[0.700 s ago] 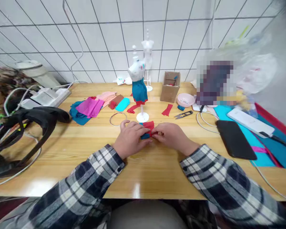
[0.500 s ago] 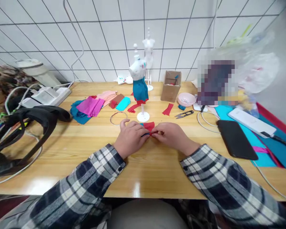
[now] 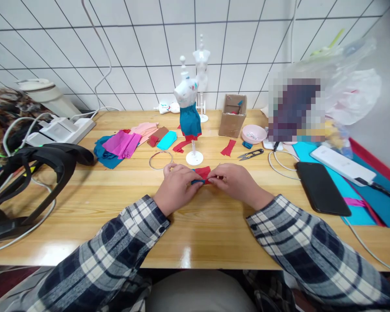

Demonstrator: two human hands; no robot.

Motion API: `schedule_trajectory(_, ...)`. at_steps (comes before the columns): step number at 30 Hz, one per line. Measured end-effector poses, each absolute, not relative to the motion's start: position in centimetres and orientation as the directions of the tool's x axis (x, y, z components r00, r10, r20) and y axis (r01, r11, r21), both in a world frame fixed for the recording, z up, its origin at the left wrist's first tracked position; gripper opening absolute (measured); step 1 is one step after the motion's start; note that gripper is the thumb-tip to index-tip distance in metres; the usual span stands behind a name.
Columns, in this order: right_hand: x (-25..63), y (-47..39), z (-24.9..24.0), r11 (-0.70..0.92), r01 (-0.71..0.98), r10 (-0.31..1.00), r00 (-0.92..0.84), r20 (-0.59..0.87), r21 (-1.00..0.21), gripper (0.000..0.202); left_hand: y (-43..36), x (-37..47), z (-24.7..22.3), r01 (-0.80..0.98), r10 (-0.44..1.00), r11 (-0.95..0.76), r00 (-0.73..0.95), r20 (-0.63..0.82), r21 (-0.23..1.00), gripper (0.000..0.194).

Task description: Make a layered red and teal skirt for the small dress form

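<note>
Left hand (image 3: 175, 187) and right hand (image 3: 234, 183): side by side on the tabletop (image 3: 195, 234), fingertips pinched on one red-and-teal fabric piece (image 3: 203, 174) lying between them, long axis left-right, equally near both. Beyond: small mannequin in teal skirt (image 3: 189, 113).

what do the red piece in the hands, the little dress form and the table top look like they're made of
Red piece, pinched between the left hand and right hand: thin matte cloth or felt, it creases softly.
Dress form: glossy white, probably moulded plastic, wearing teal fabric.
Table top: pale wood grain under a shiny coat, possibly laminate; it mirrors light.
</note>
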State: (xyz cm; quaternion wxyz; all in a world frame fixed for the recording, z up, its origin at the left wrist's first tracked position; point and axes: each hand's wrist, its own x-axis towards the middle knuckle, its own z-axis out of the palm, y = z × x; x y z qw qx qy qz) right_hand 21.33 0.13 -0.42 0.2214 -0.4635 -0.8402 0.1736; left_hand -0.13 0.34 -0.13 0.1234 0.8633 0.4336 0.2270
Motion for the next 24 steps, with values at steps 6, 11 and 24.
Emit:
schedule_trajectory(6, 22.4, -0.6, 2.2, 0.045, 0.300, 0.870, -0.480, -0.110, -0.953, 0.017, -0.5, -0.5, 1.1, 0.233, 0.792, -0.057, 0.603, -0.098, 0.971, 0.039)
schedule_trajectory(11, 22.9, 0.1, 1.5, -0.244, 0.308, 0.828, -0.428, -0.363, -0.919, 0.021, 0.9, -2.2, 1.1, 0.257, 0.698, 0.246, 0.622, -0.355, 0.935, 0.068)
schedule_trajectory(24, 21.3, 1.3, -1.9, 0.274, 0.753, 0.949, -0.311, 0.043, -0.599, 0.013, 4.2, 0.6, -0.2, 0.644, 0.733, -0.639, 0.675, 0.080, 0.421, 0.027)
